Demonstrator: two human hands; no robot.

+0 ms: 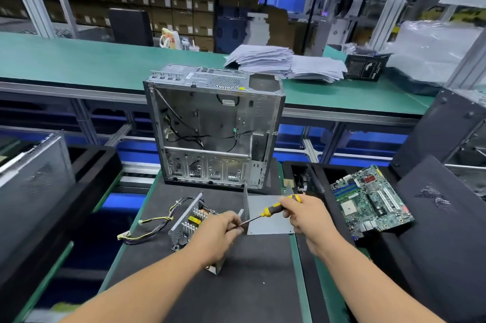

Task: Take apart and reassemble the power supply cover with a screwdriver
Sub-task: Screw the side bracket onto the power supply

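Yellow-and-black plastic is showing through the right hand (302,214), which is wrapping the handle of the screwdriver (265,213) and pointing its shaft down and left toward the left hand (221,230). That hand's fingers are curling around the upright edge of the cover (268,217), whose flat panel is lying on the mat (252,283) directly under the right grip. Whether the tip is sitting in a screw cannot be told; the left fingers are hiding it. The cover looks like thin sheet metal: light, stiff, probably sharp-edged and slippery, so best pinched at the folded flange. Left of the left grip, partly under the wrist, the supply (188,222) is lying open, its wires (152,228) trailing further left. Both forearms are reaching forward and converging, wrists turned inward. Beyond the hands a case (213,125) is standing; right of the right grip a board (370,201) is lying.
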